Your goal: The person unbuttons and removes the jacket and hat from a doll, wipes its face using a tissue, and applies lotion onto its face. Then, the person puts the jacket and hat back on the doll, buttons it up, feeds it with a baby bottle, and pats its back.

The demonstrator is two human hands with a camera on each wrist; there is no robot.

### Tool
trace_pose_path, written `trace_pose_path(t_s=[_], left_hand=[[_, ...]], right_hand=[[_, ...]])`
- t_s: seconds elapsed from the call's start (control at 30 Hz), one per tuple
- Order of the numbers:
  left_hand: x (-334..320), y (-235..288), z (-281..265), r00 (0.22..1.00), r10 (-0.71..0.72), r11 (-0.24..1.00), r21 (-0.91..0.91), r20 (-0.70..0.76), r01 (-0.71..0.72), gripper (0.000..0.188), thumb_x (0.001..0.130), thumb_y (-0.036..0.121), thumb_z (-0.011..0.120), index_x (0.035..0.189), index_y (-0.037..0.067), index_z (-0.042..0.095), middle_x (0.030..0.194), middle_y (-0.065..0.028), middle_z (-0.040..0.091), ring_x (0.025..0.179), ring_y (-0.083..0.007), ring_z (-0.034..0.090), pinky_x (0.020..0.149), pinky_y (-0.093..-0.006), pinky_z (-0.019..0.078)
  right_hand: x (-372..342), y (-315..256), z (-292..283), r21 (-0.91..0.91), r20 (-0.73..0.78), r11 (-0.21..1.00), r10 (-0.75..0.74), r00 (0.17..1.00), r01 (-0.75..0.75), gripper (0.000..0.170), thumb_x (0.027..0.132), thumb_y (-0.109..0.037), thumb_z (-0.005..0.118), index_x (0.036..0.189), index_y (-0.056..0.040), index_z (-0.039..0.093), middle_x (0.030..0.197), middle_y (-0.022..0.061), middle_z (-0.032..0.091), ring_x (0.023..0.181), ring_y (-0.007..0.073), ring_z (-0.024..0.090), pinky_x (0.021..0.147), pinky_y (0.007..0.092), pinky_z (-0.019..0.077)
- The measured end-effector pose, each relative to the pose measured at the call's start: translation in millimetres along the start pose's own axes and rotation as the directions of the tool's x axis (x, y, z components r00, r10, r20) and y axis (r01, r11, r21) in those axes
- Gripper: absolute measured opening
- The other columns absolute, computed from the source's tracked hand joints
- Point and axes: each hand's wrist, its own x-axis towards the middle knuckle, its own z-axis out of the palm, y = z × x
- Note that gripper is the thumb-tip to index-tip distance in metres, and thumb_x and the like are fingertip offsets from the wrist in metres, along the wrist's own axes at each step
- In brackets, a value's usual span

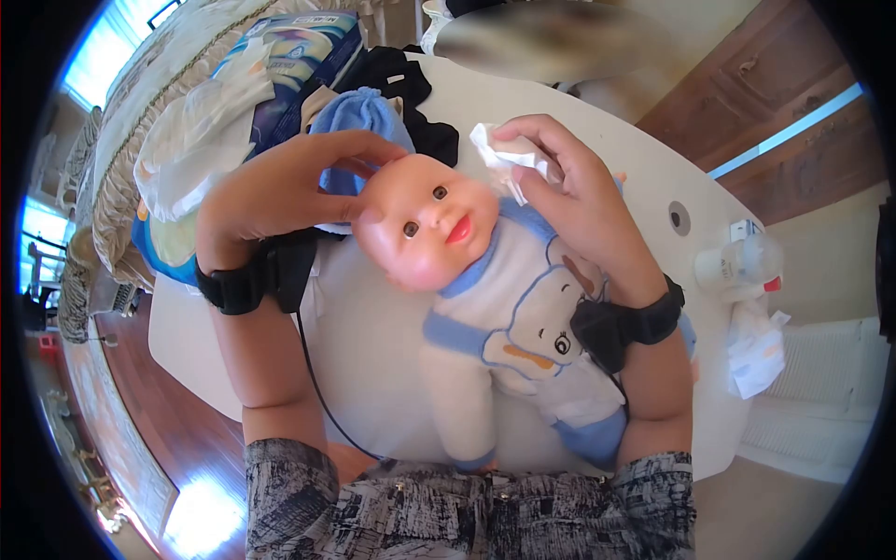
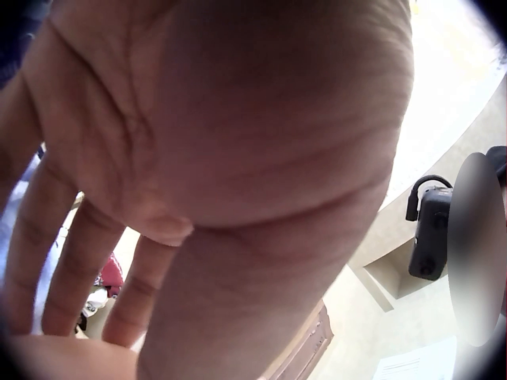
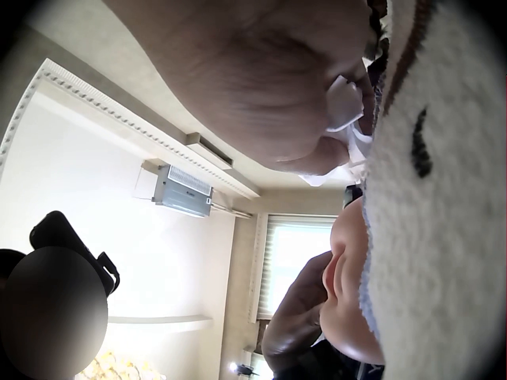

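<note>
A baby doll (image 1: 434, 219) in a cream-and-blue plush outfit lies face up on the white table, head toward the upper left. My left hand (image 1: 271, 191) holds the top of its head, thumb on the forehead and fingers around the far side. Above the doll's shoulder, my right hand (image 1: 583, 210) pinches a crumpled white tissue (image 1: 493, 154) between thumb and fingers. In the left wrist view the fingers reach down to the doll's head (image 2: 75, 358). The right wrist view shows the tissue (image 3: 346, 103) under the palm and the doll's plush outfit (image 3: 444, 206) alongside.
Behind my left hand lie a bunched blue cloth (image 1: 369, 117), black fabric (image 1: 425, 126), a blue printed pack (image 1: 299, 51) and a translucent plastic bag (image 1: 201, 140). On the table's right side stand a white container (image 1: 719, 271) and a crumpled white packet (image 1: 756, 350).
</note>
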Motion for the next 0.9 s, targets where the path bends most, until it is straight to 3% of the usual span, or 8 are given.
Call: trace_pose_path(t_s=[0.13,0.23,0.33,0.47,0.57,0.7,0.8,0.9], left_hand=[[0.9,2.3,2.2,0.999,0.036,0.999,-0.029,-0.008,-0.036,0.054,0.078,0.012,0.074,0.127,0.003,0.056,0.114,-0.0102,0.065,0.107,-0.0199,0.061,0.094,-0.0333,0.0472],[2.5,1.6,2.1,1.000,0.023,0.998,-0.067,0.018,-0.022,0.060,0.076,0.013,0.077,0.130,0.003,0.053,0.118,-0.0100,0.063,0.109,-0.0197,0.059,0.094,-0.0337,0.0467],[1.5,5.9,1.4,0.999,-0.036,0.996,-0.086,0.027,0.038,0.065,0.075,0.012,0.079,0.133,0.003,0.052,0.121,-0.0100,0.061,0.110,-0.0198,0.058,0.094,-0.0338,0.0470],[0.0,8.5,1.9,0.994,-0.103,0.983,-0.149,0.024,0.105,0.066,0.073,0.009,0.079,0.133,0.002,0.052,0.120,-0.0105,0.061,0.109,-0.0197,0.058,0.093,-0.0331,0.0476],[-1.3,5.5,-0.2,0.997,-0.073,0.991,-0.114,0.023,0.075,0.064,0.073,0.008,0.078,0.131,0.002,0.052,0.119,-0.0113,0.062,0.108,-0.0199,0.059,0.092,-0.0326,0.0481],[-3.7,-0.8,-3.9,0.998,-0.053,0.998,-0.036,0.024,0.054,0.069,0.072,0.006,0.078,0.135,0.003,0.049,0.120,-0.0102,0.061,0.113,-0.0191,0.057,0.085,-0.0308,0.0518],[-3.6,-9.0,-4.0,0.999,-0.039,0.998,-0.058,0.028,0.041,0.070,0.073,0.007,0.078,0.136,0.004,0.048,0.121,-0.0090,0.060,0.114,-0.0184,0.057,0.082,-0.0294,0.0533],[-2.3,-8.7,-3.5,0.999,-0.035,0.997,-0.063,0.026,0.037,0.066,0.073,0.009,0.078,0.133,0.004,0.053,0.121,-0.0084,0.061,0.111,-0.0186,0.058,0.084,-0.0309,0.0523]], right_hand=[[0.2,-2.5,0.1,0.077,0.066,0.996,-0.060,0.996,0.055,0.030,0.086,0.001,0.053,0.114,-0.0028,0.062,0.111,0.0106,0.067,0.103,0.0213,0.061,0.091,0.0313,0.0469],[0.7,-7.5,-1.9,-0.127,0.298,0.928,-0.302,0.905,0.352,0.038,0.085,0.008,0.050,0.119,-0.0036,0.063,0.120,0.0122,0.063,0.113,0.0221,0.058,0.098,0.0306,0.0433],[-2.4,4.4,2.3,-0.176,0.302,0.904,-0.326,0.896,0.389,0.040,0.084,0.007,0.050,0.119,-0.0063,0.065,0.121,0.0135,0.063,0.112,0.0274,0.059,0.097,0.0337,0.0452],[0.9,7.5,-4.3,-0.299,0.232,0.940,-0.093,0.968,0.162,0.041,0.082,0.008,0.048,0.119,-0.0029,0.064,0.122,0.0150,0.062,0.116,0.0300,0.056,0.098,0.0356,0.0446],[1.4,-7.5,3.8,-0.190,0.279,0.919,-0.287,0.916,0.346,0.044,0.082,0.009,0.047,0.121,-0.0026,0.062,0.126,0.0155,0.059,0.119,0.0315,0.053,0.101,0.0366,0.0419],[2.2,-17.3,18.3,-0.177,0.416,0.886,-0.327,0.849,0.428,0.052,0.081,0.010,0.044,0.129,-0.0027,0.057,0.134,0.0153,0.054,0.126,0.0321,0.046,0.107,0.0389,0.0357],[5.3,-10.9,21.0,-0.200,0.333,0.898,-0.313,0.889,0.391,0.039,0.086,0.002,0.047,0.123,0.0008,0.058,0.130,0.0182,0.055,0.119,0.0335,0.052,0.103,0.0376,0.0400],[4.3,-12.5,16.5,-0.131,0.264,0.985,-0.075,0.961,0.113,0.036,0.087,0.000,0.045,0.120,0.0020,0.059,0.121,0.0190,0.060,0.108,0.0328,0.059,0.096,0.0350,0.0448]])
